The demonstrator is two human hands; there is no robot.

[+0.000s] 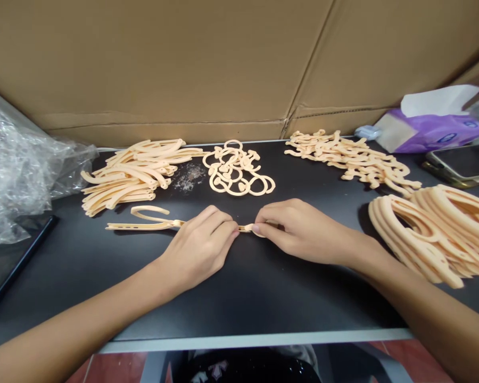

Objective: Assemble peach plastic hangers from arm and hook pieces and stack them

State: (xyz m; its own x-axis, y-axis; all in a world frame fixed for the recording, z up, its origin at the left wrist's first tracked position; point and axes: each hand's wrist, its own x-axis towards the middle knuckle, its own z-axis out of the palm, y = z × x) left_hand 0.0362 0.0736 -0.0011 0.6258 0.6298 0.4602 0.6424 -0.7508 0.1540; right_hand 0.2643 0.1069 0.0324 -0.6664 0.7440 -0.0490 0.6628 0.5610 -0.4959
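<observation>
Peach plastic hanger piece point(143, 225) is held just above the black table point(239, 298), grasped by the left hand point(197, 247) and pinched at one end by the right hand point(299, 231); its middle is hidden under the curled fingers point(219, 223).

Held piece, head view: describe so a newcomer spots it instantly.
On the black tabletop, look to the centre, where the left hand and right hand nearly meet. Between them is the peach plastic piece: a long flat strip with a looped arm, lying alone, unlike the heaped piles behind and right.
</observation>
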